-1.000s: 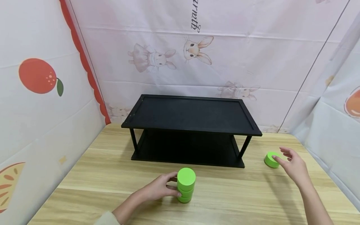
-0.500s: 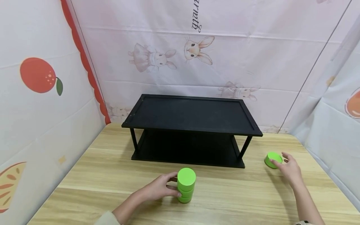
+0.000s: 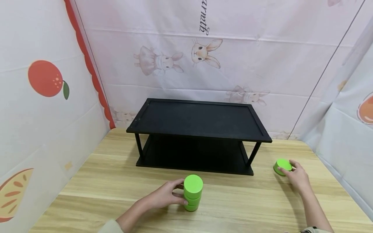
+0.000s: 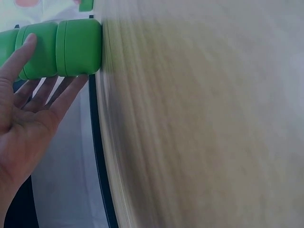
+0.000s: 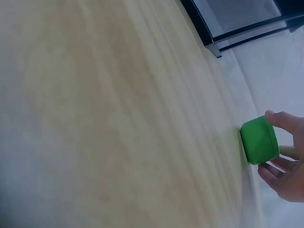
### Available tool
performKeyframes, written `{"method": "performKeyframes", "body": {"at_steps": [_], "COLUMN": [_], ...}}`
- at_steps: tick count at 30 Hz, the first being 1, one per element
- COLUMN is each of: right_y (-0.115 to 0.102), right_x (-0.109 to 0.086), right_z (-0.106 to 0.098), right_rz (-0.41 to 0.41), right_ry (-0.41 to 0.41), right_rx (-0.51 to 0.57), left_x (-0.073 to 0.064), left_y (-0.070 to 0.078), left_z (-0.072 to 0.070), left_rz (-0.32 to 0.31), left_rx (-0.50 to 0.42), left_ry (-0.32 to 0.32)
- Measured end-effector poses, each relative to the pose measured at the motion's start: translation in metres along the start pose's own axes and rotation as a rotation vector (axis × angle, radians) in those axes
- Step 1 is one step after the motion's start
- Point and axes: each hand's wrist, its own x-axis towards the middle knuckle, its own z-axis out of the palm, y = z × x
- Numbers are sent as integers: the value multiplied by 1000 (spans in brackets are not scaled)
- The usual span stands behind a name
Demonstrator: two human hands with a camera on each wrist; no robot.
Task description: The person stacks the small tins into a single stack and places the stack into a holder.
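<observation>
left hand: curled around the green stack, thumb on the near side of the middle piece, fingers on the far side; holding.
right hand: drawn in to a narrow pinch, thumb and fingers on opposite sides of the lone green piece; how firmly, cannot tell.
green stack: three round pieces, one on another, upright on the wooden table, in front of the black rack.
lone green piece: flat on the table, right of the rack, well apart from the stack.
just changed: half a second ago the right hand sat more to the side of the lone green piece; now it has closed in around it. left hand and stack look unmoved.
meaning: i judge the right hand to be at the grasp, the piece not yet lifted, while the left steadies the stack.
around and in the way: the rack's front right corner is near the lone green piece; its front edge bounds the space behind the stack.
farther out: rabbit-print backdrop behind the rack, fruit-print cloth at the left.
</observation>
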Motion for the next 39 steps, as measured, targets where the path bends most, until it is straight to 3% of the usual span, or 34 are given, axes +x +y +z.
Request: {"method": "performKeyframes", "body": {"at_steps": [28,39], "right_y": [3,-1], "right_x": [0,-1], "right_z": [2,-3], "right_rz": [27,9], "right_ry": [21,-32], "right_rx": [-10,-7], "left_x": [0,0], "left_y": [-3,-2], "left_z": [-3,-4], "left_rz": [13,13], "left_rx": [-15,-9], "left_ry": [-11,-11]}}
